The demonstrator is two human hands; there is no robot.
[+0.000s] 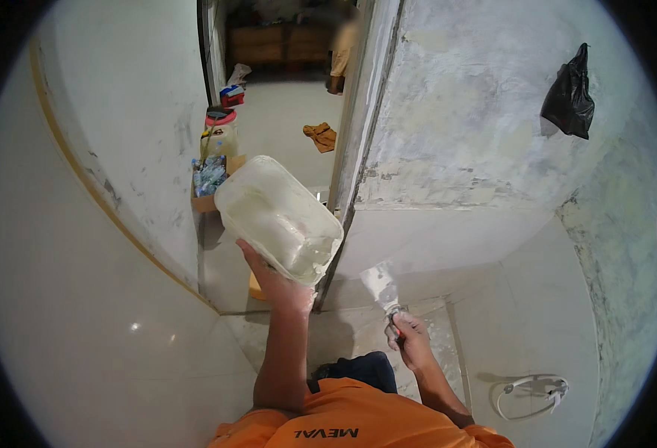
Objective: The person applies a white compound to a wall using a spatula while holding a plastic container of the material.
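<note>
My left hand (276,284) grips the underside and near edge of a white plastic tub (257,198), raised and tilted so its inside faces me. Pale paste is smeared along its inner walls and gathers in the lower right corner. Most of the left fingers are behind the tub. My right hand (412,340) is closed around the handle of a putty knife (380,287), its wide blade pointing up and coated with white paste. The blade is apart from the tub, in front of the lower wall.
Patchy grey plaster covers the wall (463,112), where a black plastic bag (569,97) hangs. A white hose (530,392) is at lower right. Beyond the doorway are a cardboard box of bottles (210,179), a brown cloth (319,137) and another person (341,56).
</note>
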